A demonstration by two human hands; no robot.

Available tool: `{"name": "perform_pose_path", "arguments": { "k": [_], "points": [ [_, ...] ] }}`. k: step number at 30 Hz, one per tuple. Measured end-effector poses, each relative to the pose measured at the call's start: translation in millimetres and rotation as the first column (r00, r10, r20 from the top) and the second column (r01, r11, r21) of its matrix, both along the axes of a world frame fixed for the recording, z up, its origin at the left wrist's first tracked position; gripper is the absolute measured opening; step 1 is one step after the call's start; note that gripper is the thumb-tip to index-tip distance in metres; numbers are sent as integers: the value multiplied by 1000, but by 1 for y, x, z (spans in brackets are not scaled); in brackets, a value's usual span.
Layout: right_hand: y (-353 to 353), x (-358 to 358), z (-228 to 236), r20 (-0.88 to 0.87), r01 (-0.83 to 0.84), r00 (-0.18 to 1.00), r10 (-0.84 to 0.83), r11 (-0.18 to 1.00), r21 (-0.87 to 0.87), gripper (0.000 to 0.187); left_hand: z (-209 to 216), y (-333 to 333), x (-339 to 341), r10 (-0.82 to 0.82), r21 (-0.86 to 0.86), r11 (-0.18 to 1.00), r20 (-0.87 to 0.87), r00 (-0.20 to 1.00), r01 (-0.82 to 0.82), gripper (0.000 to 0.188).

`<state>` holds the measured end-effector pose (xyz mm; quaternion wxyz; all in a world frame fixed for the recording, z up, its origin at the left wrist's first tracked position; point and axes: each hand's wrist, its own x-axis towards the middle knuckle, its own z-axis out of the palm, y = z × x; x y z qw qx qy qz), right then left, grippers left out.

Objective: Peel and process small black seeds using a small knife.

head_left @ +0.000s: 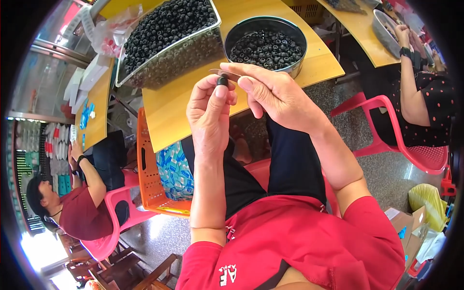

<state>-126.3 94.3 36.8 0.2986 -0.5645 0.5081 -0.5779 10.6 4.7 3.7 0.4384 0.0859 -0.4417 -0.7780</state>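
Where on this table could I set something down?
Bare tabletop shows between the clear bin and the near edge, left of the left hand; another patch lies right of the round tin. Farther back, bin and tin crowd it.

Yellow wooden table (166,116) ahead. On it I log a rectangular clear plastic tub (179,60), left; just right of it, a round dark-walled basin (300,63). Small black rounded pieces (169,19) in both. Nearer me, side by side: left hand (212,104), one piece (222,80) in its fingertips; right hand (278,92), with a thin flat strip (229,73). Lower left, an orange perforated plastic crate (149,188), blue-and-white packets (174,171) inside. Well right, a pink plastic chair (427,157).
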Motion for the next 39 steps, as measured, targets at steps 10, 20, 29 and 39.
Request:
{"name": "perform_pose_path", "arguments": {
  "k": [10, 20, 29, 39],
  "points": [
    [-1, 0, -5, -32, -12, 999, 12, 1000, 3, 36, -4, -4, 1, -37, -75, 996, 50, 998, 40, 20],
    [-1, -1, -5, 93, 3, 996, -7, 999, 39, 36, -4, 1, -1, -55, 2, 998, -5, 998, 55, 22],
    [-4, 0, -9, -27, 8, 1000, -9, 999, -33, 36, -6, -3, 2, -31, -8, 999, 16, 999, 31, 21],
    [0, -3, -3, 136, -56, 989, 52, 998, 23, 35, -5, -5, -2, -72, 61, 995, -20, 997, 73, 21]
  ]
}}
